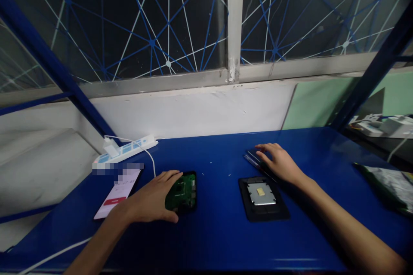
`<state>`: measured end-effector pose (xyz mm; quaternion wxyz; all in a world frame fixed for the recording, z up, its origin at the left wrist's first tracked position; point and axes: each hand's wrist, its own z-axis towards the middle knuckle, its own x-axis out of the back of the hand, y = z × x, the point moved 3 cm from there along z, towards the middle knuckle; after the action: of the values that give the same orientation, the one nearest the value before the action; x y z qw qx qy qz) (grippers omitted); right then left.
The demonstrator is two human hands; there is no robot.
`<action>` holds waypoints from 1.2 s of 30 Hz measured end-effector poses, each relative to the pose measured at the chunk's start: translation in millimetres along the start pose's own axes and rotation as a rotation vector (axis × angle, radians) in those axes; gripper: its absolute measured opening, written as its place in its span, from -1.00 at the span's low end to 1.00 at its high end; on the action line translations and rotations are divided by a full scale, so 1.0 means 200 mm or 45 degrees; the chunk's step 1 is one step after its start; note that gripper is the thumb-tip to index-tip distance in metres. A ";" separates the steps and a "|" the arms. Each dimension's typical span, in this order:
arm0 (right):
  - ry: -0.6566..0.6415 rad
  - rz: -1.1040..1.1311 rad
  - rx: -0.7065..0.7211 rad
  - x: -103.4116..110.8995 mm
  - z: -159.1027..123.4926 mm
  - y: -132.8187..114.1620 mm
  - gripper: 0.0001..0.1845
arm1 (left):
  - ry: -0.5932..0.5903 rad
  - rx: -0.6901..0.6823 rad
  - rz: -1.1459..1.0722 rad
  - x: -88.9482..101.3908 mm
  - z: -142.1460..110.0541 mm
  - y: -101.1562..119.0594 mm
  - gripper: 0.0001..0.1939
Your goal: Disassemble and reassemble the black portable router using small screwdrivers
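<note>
My left hand (pixel 151 200) rests over the left side of a black case holding a green circuit board (pixel 184 191), thumb and fingers curled around its edge. My right hand (pixel 279 162) lies with fingers stretched over a thin dark flat part (pixel 253 157) further back on the blue table (pixel 219 232). Between the two hands, nearer me, sits a black square tray with a grey metal plate and a yellowish patch (pixel 262 195).
A phone with a lit white and red screen (pixel 118 193) lies to the left, its cable running off the front edge. A white power strip (pixel 125 149) sits at the back left. A plastic bag (pixel 389 184) and white items (pixel 383 125) lie to the right.
</note>
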<state>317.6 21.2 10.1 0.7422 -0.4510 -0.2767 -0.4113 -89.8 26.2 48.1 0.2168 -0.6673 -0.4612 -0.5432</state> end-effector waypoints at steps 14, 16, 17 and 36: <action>-0.060 -0.021 0.022 -0.02 -0.01 0.00 -0.65 | -0.052 -0.227 -0.076 -0.13 0.02 0.47 0.20; -0.062 -0.024 0.032 -0.03 -0.01 -0.01 -0.65 | -0.014 -0.281 -0.059 -0.14 0.09 0.51 0.20; -0.066 -0.026 0.035 -0.03 -0.01 -0.01 -0.65 | 0.003 -0.313 -0.053 -0.14 0.12 0.52 0.21; -0.206 0.011 0.298 0.04 -0.06 -0.27 -0.57 | 0.204 -0.525 -0.141 -0.18 0.28 0.50 0.21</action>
<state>275.8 -6.6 33.5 0.7667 -0.3941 -0.3800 -0.3353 24.7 9.5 19.1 0.0815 -0.6259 -0.3578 -0.6882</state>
